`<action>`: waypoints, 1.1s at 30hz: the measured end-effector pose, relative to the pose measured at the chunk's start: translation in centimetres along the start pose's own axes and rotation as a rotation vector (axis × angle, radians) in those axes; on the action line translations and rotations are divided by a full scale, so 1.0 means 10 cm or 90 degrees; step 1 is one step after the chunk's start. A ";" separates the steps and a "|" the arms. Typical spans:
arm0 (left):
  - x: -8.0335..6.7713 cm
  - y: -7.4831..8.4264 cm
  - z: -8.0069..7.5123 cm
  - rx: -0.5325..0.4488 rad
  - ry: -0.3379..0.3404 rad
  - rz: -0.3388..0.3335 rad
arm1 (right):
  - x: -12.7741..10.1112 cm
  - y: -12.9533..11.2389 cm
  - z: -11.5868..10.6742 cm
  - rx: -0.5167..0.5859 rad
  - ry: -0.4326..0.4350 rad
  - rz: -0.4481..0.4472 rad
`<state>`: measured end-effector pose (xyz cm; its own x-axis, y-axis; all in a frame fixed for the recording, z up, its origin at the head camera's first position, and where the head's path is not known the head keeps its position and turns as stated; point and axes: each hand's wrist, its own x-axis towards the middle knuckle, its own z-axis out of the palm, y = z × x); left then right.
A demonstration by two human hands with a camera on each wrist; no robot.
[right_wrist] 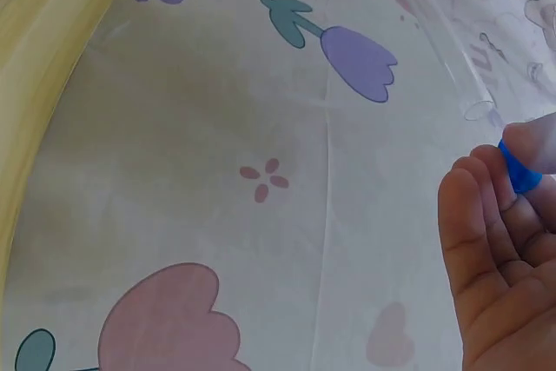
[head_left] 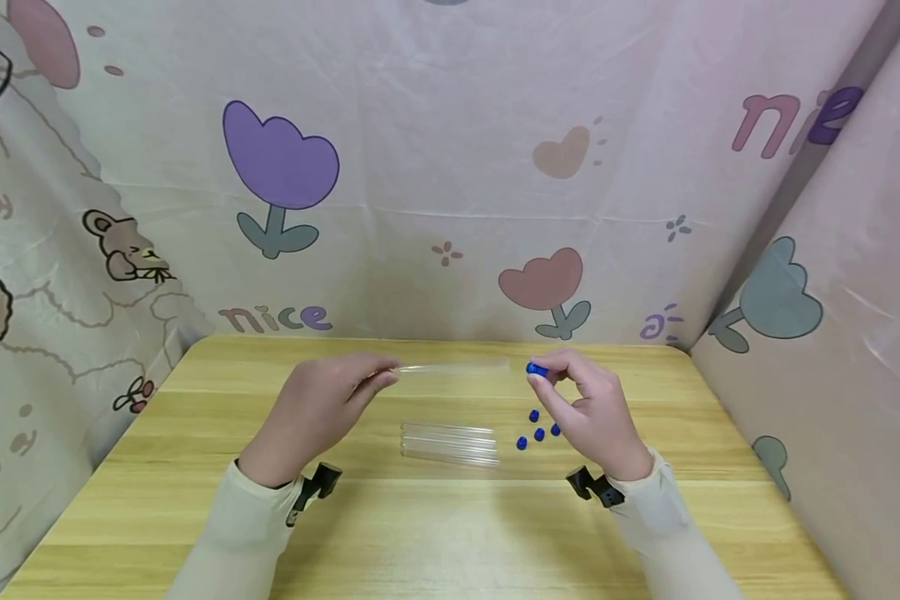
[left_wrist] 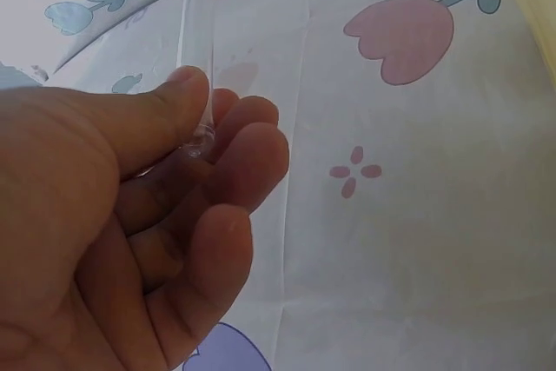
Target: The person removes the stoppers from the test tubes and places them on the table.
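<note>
My left hand point(head_left: 322, 408) pinches the closed end of a clear test tube point(head_left: 453, 366), held level above the wooden table point(head_left: 435, 533). The left wrist view shows thumb and fingers gripping that tube point(left_wrist: 198, 49) at its rounded end. My right hand point(head_left: 588, 408) pinches a small blue cap point(head_left: 537, 369) just right of the tube's open mouth, a small gap between them. The right wrist view shows the blue cap point(right_wrist: 519, 169) between thumb and fingers, with the tube's open end point(right_wrist: 476, 109) close above it. Several clear tubes point(head_left: 450, 442) lie on the table between my hands.
Several loose blue caps point(head_left: 537, 429) lie on the table right of the lying tubes, beside my right hand. A printed cloth backdrop point(head_left: 450, 167) with tulips closes off the back and both sides of the table.
</note>
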<state>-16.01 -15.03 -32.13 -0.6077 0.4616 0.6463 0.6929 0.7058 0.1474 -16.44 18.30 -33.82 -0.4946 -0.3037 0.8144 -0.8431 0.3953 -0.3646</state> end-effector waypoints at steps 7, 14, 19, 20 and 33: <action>0.03 0.02 0.07 -0.009 -0.045 -0.013 | 0.00 -0.01 -0.01 -0.026 0.003 0.001; 0.04 -0.10 0.35 -0.017 -0.099 -0.039 | 0.01 -0.04 -0.04 -0.034 -0.019 0.030; 0.02 -0.26 0.70 -0.024 -0.178 -0.095 | 0.01 -0.04 -0.07 -0.038 -0.040 0.045; 0.01 -0.30 0.75 -0.024 -0.190 -0.104 | 0.02 -0.04 -0.07 -0.039 -0.040 0.045; 0.02 -0.44 1.16 -0.061 -0.284 -0.164 | 0.02 -0.03 -0.09 -0.033 -0.044 0.052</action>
<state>-23.67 -11.81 -41.27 -0.8549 0.4784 0.2007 0.5188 0.7838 0.3414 -16.08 18.93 -33.13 -0.5759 -0.3264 0.7495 -0.7883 0.4646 -0.4034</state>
